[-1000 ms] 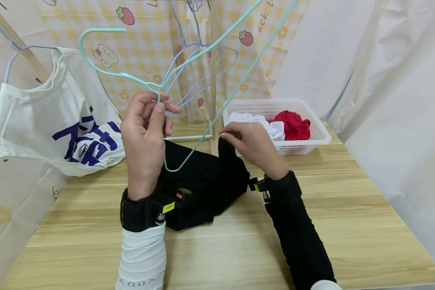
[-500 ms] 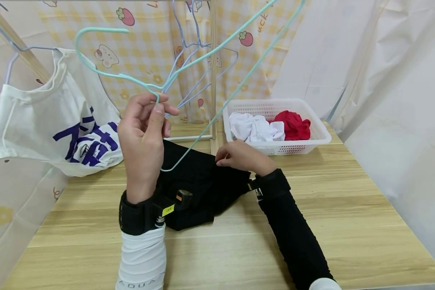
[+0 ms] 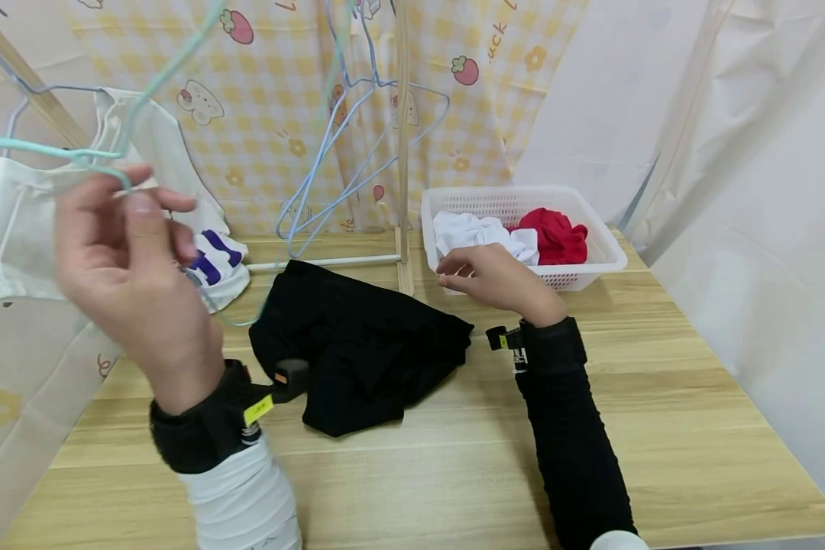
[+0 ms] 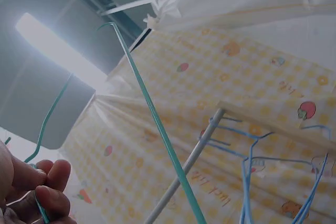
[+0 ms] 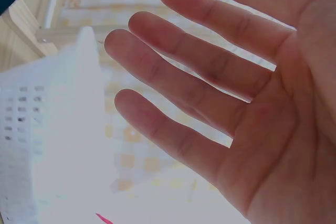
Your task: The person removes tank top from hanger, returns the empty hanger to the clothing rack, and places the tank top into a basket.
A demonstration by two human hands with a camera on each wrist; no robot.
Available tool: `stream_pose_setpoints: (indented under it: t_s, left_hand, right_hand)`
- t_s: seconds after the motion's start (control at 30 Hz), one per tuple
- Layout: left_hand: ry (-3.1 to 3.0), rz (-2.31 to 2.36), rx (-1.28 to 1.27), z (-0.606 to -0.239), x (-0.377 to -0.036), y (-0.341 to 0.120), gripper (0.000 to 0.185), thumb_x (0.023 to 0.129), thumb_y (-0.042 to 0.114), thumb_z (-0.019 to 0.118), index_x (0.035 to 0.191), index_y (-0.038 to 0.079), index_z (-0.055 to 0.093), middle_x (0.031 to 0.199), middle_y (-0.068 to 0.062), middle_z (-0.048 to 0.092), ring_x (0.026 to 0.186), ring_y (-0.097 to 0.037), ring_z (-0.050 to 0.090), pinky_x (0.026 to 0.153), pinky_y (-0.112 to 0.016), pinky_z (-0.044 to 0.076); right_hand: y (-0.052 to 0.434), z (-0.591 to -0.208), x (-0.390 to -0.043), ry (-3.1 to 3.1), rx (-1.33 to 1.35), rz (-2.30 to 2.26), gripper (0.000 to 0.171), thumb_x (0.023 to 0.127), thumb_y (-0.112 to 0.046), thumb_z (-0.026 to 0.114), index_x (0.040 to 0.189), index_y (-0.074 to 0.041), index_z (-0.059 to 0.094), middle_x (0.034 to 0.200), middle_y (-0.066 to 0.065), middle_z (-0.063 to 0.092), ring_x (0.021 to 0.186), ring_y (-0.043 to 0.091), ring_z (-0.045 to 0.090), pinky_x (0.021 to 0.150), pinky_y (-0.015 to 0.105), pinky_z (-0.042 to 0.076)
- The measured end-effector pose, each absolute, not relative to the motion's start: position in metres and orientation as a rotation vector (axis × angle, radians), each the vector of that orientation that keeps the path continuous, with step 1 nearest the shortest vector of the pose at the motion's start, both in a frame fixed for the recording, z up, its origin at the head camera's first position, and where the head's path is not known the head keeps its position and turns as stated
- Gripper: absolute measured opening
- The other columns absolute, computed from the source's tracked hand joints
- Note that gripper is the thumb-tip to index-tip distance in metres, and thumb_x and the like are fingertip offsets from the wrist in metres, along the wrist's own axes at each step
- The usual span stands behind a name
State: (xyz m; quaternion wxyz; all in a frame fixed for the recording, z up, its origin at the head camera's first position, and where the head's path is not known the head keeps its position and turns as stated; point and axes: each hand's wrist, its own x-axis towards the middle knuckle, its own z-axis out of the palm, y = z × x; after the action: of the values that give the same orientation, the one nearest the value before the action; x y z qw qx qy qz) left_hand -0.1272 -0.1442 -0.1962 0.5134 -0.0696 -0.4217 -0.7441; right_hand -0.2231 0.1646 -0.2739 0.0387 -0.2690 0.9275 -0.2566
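My left hand (image 3: 134, 260), blurred at the left of the head view, pinches a mint-green wire hanger (image 3: 41, 147) near the base of its hook. Part of the hanger runs past the frame's edge; the left wrist view shows one long green bar (image 4: 152, 106) rising from near the fingers. A black garment (image 3: 364, 336) lies crumpled on the table between the hands. My right hand (image 3: 498, 283) hovers in front of the white basket, holding nothing. Its fingers (image 5: 173, 82) are spread and nearly straight in the right wrist view.
A white perforated basket (image 3: 522, 197) with white cloth (image 3: 477, 233) and red cloth (image 3: 555, 237) stands at the back right. Blue hangers (image 3: 330, 153) hang from a wooden rack (image 3: 402, 153). A white shirt with purple print (image 3: 158, 153) hangs at the left above the wooden table (image 3: 660, 428).
My left hand has swung left with the green hanger, away from above the black garment. My right hand has let go of the black garment and moved right toward the basket.
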Motion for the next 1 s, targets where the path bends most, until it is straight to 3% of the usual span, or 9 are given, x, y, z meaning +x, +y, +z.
stream_pose_setpoints:
  t_s: [0.23,0.5,0.7,0.9,1.0]
  left_hand:
    - [-1.068,-1.606,0.044,-0.199,-0.127,-0.177,0.022,0.102,-0.009,0.055,0.100,-0.003,0.076,0.093,-0.014,0.072,0.067,-0.019,0.061,0.056,-0.017,0.039]
    - [-1.332,-1.498,0.285,-0.205,-0.135,-0.188,0.032,0.102,-0.007,0.053,0.099,0.008,0.080,0.104,-0.001,0.077,0.079,-0.010,0.070,0.072,-0.021,0.041]
    - [-1.676,-1.373,0.437,-0.212,-0.146,-0.188,0.036,0.105,-0.001,0.053,0.116,0.015,0.082,0.087,0.019,0.073,0.077,0.001,0.064,0.069,-0.018,0.038]
    - [-1.897,-1.270,0.477,-0.218,-0.155,-0.185,0.046,0.107,0.002,0.043,0.133,0.018,0.078,0.109,0.017,0.076,0.095,0.005,0.065,0.079,-0.017,0.039]
    - [-1.978,-1.195,0.451,-0.221,-0.161,-0.181,0.049,0.108,0.003,0.041,0.138,0.020,0.075,0.099,0.023,0.072,0.109,-0.003,0.068,0.081,-0.016,0.039]
  right_hand:
    - [0.174,-0.271,-0.224,2.869,-0.800,-0.820,0.028,0.106,-0.021,0.071,0.127,-0.005,0.077,0.118,0.012,0.080,0.111,0.031,0.076,0.100,0.048,0.059]
    - [0.181,-0.270,-0.221,2.883,-0.761,-0.850,0.027,0.105,-0.021,0.071,0.126,-0.004,0.078,0.119,0.014,0.080,0.112,0.034,0.075,0.099,0.050,0.059]
    - [0.185,-0.269,-0.221,2.879,-0.763,-0.863,0.027,0.106,-0.021,0.070,0.125,-0.003,0.077,0.121,0.015,0.079,0.113,0.035,0.075,0.100,0.051,0.059]
    - [0.187,-0.267,-0.221,2.876,-0.766,-0.873,0.028,0.106,-0.022,0.071,0.126,-0.005,0.077,0.123,0.014,0.078,0.114,0.033,0.075,0.101,0.049,0.059]
    - [0.190,-0.266,-0.220,2.882,-0.757,-0.870,0.029,0.106,-0.023,0.070,0.127,-0.004,0.076,0.123,0.014,0.078,0.113,0.032,0.075,0.101,0.049,0.059]
